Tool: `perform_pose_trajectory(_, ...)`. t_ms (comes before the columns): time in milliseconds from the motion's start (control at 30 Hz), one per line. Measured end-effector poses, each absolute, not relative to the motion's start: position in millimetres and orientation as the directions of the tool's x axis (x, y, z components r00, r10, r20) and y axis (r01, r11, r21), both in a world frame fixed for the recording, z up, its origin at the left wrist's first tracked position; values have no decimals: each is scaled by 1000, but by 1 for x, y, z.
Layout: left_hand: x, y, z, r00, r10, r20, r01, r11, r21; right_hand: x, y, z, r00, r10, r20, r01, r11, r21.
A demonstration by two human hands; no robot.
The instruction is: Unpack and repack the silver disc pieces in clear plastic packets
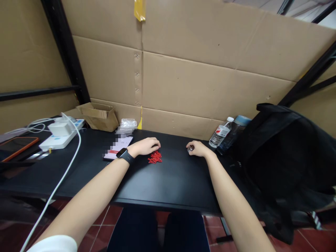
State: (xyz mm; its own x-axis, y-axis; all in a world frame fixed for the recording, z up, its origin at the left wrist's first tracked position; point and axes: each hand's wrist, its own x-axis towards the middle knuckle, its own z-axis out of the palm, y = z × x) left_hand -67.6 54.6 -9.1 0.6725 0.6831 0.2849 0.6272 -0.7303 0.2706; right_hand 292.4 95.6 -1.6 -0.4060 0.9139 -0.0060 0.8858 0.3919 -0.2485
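Several bright-red, cord-like pieces (pixel 155 158) lie heaped on the smooth black bench (pixel 170 185) by the left hand (pixel 149 145), whose grip, pinching or parted, I cannot tell, while the right hand (pixel 198 148) grips a small, dark, shiny object (pixel 190 148) near a clear bottle (pixel 221 133) with an unreadable red-and-white label.

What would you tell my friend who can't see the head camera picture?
A person's left hand is at a little pile of red pieces on a black table, and the right hand holds a small shiny thing. A phone lies farther left; a black backpack sits far right.
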Motion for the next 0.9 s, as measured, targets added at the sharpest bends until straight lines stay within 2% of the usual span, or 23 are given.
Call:
perform_pose_trajectory(200, -68, 68, -26, 607, 711, 356, 641, -702, 310, 331, 82, -18, -375, 923, 86, 832, 376, -409)
perform_pose_trajectory(300, -71, 75, -37, 581, 729, 362, 667, -681, 302, 348, 80, -22, -312, 950, -2, 860, 282, -425)
perform_pose_trajectory(433, -73, 81, -52, 514, 831, 212, 782, -556, 281, 352, 80, -22, -228, 965, -130, 908, 162, -386)
perform_pose_trajectory(533, -73, 83, -58, 480, 864, 154, 817, -504, 280, 346, 78, -20, -233, 963, -138, 908, 164, -387)
perform_pose_trajectory(733, -74, 84, -56, 530, 817, 227, 763, -577, 293, 339, 73, -13, -273, 956, -111, 907, 217, -362)
perform_pose_trajectory(900, -75, 81, -47, 553, 801, 228, 734, -598, 322, 337, 72, -9, -305, 952, 33, 873, 293, -389)
